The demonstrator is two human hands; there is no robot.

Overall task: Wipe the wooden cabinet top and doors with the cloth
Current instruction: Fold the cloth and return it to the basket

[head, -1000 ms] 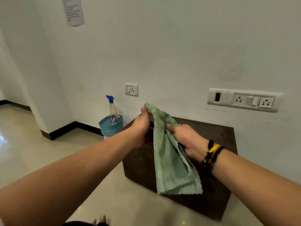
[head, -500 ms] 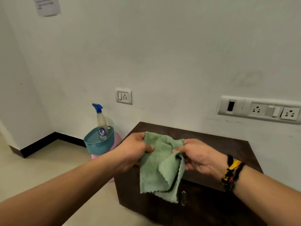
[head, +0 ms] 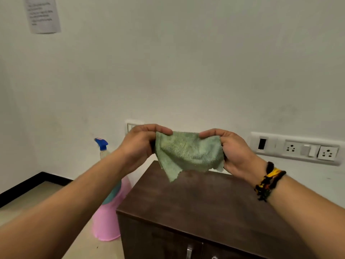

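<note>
A green cloth (head: 188, 155) is folded and stretched between both hands, held in the air above the back part of the dark wooden cabinet top (head: 201, 199). My left hand (head: 141, 144) pinches the cloth's left edge. My right hand (head: 237, 152), with a braided band on its wrist, grips the right edge. The cloth's lower corner hangs just above the wood without touching it. The tops of the cabinet doors (head: 160, 242) with metal handles show at the bottom edge.
A spray bottle (head: 101, 147) stands in a teal basket on a pink bucket (head: 108, 217), left of the cabinet on the floor. A white wall is close behind, with a socket strip (head: 296, 148) at right and a paper notice (head: 43, 14) at upper left.
The cloth hung long from both hands, then was gathered, and is now folded short and pulled taut. Both hands rose, and the view came closer over the cabinet.
</note>
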